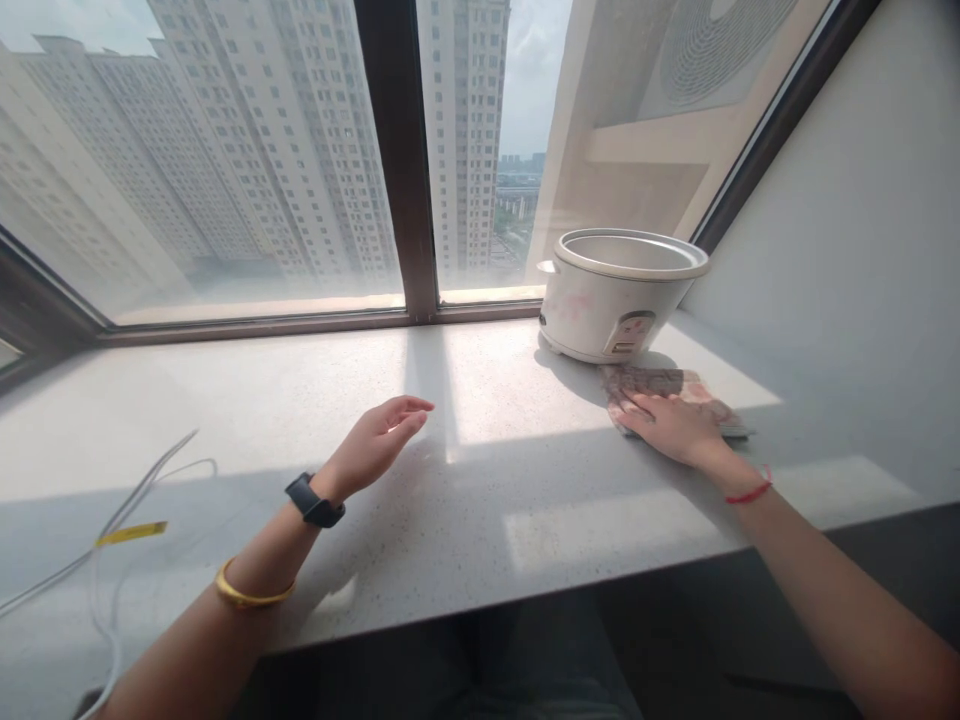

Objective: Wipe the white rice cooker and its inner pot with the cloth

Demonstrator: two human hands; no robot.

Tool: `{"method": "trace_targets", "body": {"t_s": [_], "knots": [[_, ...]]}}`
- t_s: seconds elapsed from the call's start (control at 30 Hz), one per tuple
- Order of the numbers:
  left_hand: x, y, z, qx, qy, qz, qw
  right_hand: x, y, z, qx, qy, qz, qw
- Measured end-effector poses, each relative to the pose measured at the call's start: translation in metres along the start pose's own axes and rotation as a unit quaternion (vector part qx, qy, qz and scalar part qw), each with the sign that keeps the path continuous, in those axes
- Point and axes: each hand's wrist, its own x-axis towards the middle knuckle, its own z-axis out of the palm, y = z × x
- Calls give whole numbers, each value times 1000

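My right hand (670, 425) lies palm down, fingers stretched out, on a flat folded patterned cloth (712, 400) in brownish-pink and grey. The cloth rests on the white speckled windowsill (480, 500), just in front of a white rice cooker (592, 310). No lid is on the cooker, and its front has a small control panel. Over the middle of the sill hovers my left hand (379, 440), thumb and fingers slightly apart with nothing between them. It wears a dark watch and a gold bangle; a red string circles the right wrist.
A pale cable (112, 580) with a yellow tag (133, 533) lies on the left of the sill. Behind it stand windows with a dark frame (397, 150). A white wall (840, 250) closes the right side. The sill's front edge drops off near me.
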Motion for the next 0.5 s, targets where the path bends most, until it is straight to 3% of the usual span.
{"method": "trace_targets", "body": {"t_s": [0.13,0.23,0.4,0.5], "knots": [[0,-6,0,17,2,6,1000,5,-1,-10,12,-34,-55,998],[1,-3,0,16,5,9,1000,9,-16,-20,0,-23,-36,999],[4,-2,-3,7,47,20,999,10,-95,-48,56,56,-111,991],[5,-8,-7,-19,101,28,994,15,-146,-58,177,-2,-185,967]]}}
